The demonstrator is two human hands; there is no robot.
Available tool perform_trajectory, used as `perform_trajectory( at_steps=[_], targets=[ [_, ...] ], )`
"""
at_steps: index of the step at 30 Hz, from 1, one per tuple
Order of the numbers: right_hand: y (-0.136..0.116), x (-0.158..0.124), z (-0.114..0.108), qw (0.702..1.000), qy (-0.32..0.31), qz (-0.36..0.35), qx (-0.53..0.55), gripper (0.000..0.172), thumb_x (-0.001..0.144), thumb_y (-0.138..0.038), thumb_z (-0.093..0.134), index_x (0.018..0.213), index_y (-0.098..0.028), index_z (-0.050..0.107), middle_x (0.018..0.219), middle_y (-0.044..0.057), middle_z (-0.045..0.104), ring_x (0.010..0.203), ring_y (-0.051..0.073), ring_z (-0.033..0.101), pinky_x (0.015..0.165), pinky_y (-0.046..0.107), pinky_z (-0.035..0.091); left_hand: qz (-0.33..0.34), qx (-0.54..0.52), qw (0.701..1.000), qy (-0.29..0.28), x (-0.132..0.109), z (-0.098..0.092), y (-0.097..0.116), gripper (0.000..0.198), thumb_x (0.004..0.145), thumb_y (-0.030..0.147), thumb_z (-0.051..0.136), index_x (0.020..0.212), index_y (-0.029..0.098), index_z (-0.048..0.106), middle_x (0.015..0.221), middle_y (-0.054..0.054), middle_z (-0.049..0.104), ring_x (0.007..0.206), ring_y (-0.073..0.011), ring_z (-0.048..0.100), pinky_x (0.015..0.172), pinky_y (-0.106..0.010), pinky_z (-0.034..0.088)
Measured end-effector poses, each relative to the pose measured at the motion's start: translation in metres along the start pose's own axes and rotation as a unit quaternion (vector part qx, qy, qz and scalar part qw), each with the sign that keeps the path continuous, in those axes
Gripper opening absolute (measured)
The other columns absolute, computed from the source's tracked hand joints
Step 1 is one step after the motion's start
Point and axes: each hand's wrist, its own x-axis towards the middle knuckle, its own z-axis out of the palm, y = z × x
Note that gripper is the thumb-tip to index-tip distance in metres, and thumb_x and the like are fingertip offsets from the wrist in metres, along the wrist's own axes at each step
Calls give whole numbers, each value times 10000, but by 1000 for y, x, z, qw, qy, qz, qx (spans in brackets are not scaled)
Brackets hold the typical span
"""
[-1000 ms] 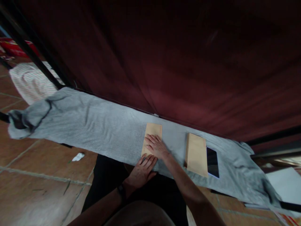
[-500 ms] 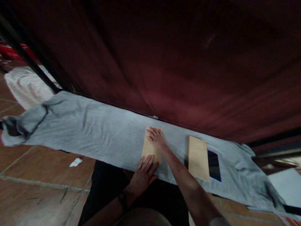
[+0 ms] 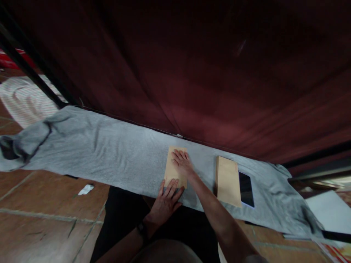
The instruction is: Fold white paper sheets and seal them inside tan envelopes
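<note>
A tan paper envelope (image 3: 170, 168) lies flat on the grey cloth in front of me. My left hand (image 3: 166, 199) rests on its near edge with the fingers spread. Flat on the upper part of the same envelope lies my right hand (image 3: 182, 162), fingers stretched out. Neither hand grips anything. To the right is a stack of similar tan envelopes (image 3: 228, 181), apart from both hands. A phone (image 3: 246, 189) with a dark screen lies right beside that stack.
The grey cloth (image 3: 117, 153) covers a long narrow surface against a dark red curtain-like sheet (image 3: 186, 91). A striped cloth (image 3: 30, 98) is at the far left. White crumpled paper (image 3: 86, 189) lies on the tiled floor (image 3: 35, 226). A white flat item (image 3: 330, 212) is at the right.
My right hand has slid slightly down the envelope, while my left hand stays at its near edge. The whole view has shifted a little.
</note>
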Motion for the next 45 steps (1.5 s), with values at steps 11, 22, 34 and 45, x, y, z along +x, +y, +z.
perform_trajectory(
  at_steps=[11, 22, 34, 45],
  targets=[
    [-11, -62, -5, 998, -2, -60, 25, 487, 1067, -292, 322, 1548, -225, 357, 1613, 20, 356, 1501, 207, 294, 1234, 470, 245, 4, -30, 1000, 6, -2, 5, -1, 598, 971, 572, 480, 1495, 285, 443, 1555, -130, 450, 1492, -313, 316, 1222, -623, 129],
    [-33, -124, -9, 998, 30, -49, 39, 523, 1061, -345, 362, 1550, -158, 346, 1610, 79, 351, 1490, 199, 329, 1234, 443, 290, 48, -40, 998, 17, -7, 0, -13, 516, 999, 430, 489, 1418, 130, 505, 1516, -160, 495, 1462, -283, 384, 1228, -546, 250],
    [-44, -182, -16, 995, 77, -27, 56, 568, 1013, -317, 488, 1546, -166, 365, 1554, 88, 451, 1439, 214, 421, 1213, 431, 343, 6, -86, 996, 1, 14, -13, -37, 428, 1049, 354, 354, 1355, 174, 593, 1346, -90, 661, 1275, -209, 588, 1085, -373, 460],
    [-46, -177, -19, 988, 95, -1, 121, 534, 951, -258, 565, 1476, -213, 474, 1444, 88, 576, 1357, 226, 505, 1177, 448, 400, 15, -53, 998, -19, 118, 30, -55, 535, 1039, 403, 341, 1493, 134, 430, 1584, -132, 408, 1483, -235, 339, 1220, -447, 243]
  ],
)
